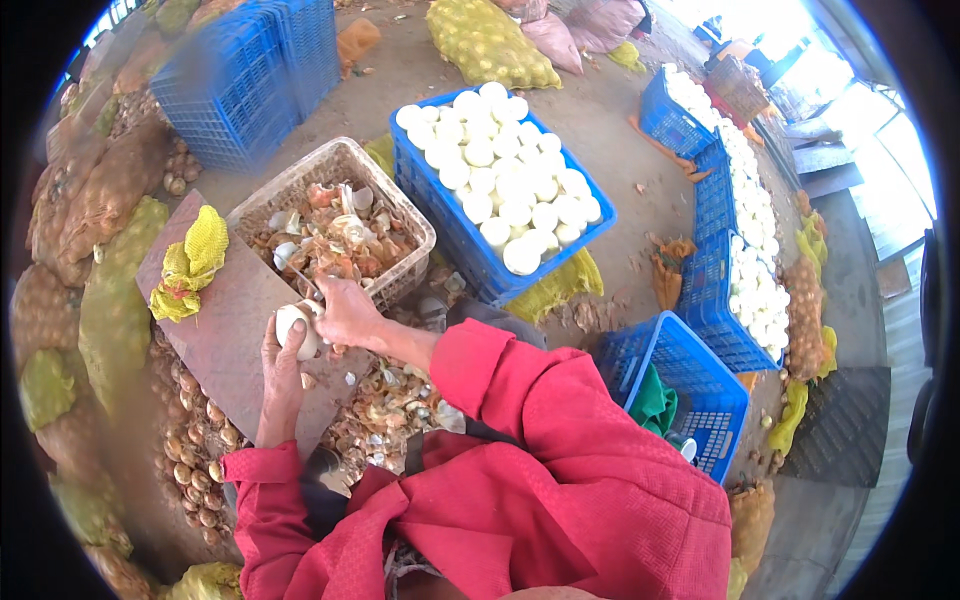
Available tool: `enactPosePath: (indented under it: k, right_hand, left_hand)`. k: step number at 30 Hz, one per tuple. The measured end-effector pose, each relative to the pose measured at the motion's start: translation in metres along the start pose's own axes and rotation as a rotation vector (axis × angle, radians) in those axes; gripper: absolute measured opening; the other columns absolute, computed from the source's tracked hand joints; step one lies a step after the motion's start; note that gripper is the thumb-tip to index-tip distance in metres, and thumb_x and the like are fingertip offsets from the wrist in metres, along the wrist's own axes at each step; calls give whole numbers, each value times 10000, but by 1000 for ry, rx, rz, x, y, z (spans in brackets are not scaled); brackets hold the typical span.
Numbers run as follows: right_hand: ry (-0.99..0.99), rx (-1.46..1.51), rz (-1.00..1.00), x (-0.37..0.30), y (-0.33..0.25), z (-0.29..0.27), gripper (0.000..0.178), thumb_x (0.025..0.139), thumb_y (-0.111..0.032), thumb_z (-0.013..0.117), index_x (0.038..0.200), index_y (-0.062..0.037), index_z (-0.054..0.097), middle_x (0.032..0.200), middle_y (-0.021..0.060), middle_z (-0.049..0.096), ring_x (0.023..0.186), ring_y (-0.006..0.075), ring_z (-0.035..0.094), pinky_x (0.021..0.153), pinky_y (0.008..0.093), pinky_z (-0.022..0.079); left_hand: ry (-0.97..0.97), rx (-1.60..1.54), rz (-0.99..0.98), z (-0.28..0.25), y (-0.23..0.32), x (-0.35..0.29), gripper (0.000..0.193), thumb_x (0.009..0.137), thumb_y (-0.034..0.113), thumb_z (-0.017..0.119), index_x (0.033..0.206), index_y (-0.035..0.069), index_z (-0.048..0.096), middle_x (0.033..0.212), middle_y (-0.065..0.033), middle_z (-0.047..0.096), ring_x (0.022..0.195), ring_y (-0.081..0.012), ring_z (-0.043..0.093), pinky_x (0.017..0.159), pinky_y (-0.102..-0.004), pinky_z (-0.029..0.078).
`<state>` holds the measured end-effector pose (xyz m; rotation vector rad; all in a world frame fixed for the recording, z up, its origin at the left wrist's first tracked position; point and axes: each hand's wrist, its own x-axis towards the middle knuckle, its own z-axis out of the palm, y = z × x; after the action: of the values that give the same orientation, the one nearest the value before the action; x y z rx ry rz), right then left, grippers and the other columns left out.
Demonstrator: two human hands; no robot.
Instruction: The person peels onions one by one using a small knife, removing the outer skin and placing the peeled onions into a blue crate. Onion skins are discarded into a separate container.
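Observation:
A white, peeled onion [290,322] sits in my left hand [281,375], whose fingers and thumb are wrapped round it. Right against the onion is my right hand [347,316], its fingers closed. A thin, blade-like sliver shows by its fingertips, too small to name for certain. Both hands are over the right edge of a flat board [215,345]. Just beyond them stands a dirty whitish crate [398,272] with brown onion skins [350,235] in it. To its right, a blue crate [440,215] is heaped with peeled white onions [500,165].
A yellow mesh bag [195,255] lies on the board. Unpeeled onions [190,450] and full mesh sacks [120,300] crowd the left. More filled blue crates [705,260] line the right; a blue crate [715,415] with green cloth stands nearer. Skins [385,405] litter the ground.

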<state>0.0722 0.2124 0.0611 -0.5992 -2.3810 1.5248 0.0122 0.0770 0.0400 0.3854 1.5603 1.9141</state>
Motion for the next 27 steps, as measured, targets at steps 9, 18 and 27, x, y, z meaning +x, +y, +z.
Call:
enactPosePath:
  k: [9,18,27]
  right_hand:
    - [110,-54,-16,1,6,-10,244,639,-84,582,854,17,527,682,211,573,672,331,598,615,403,467]
    - [119,-166,-68,5,16,-6,224,671,-111,596,826,34,522,761,183,585,671,266,594,607,355,491]
    - [-42,-84,83,-4,-20,-24,252,686,-143,561,888,8,572,734,203,611,721,308,618,675,364,483]
  left_hand:
    - [62,431,260,9,5,6,386,832,234,581,1111,0,454,976,-75,541,850,-125,520,720,-253,438]
    - [63,538,123,19,2,1,401,851,270,541,1151,17,457,1025,-141,527,953,-211,491,843,-324,385]
    - [49,773,267,-1,10,5,564,677,271,730,1140,57,490,973,-134,512,929,-250,501,823,-354,413]
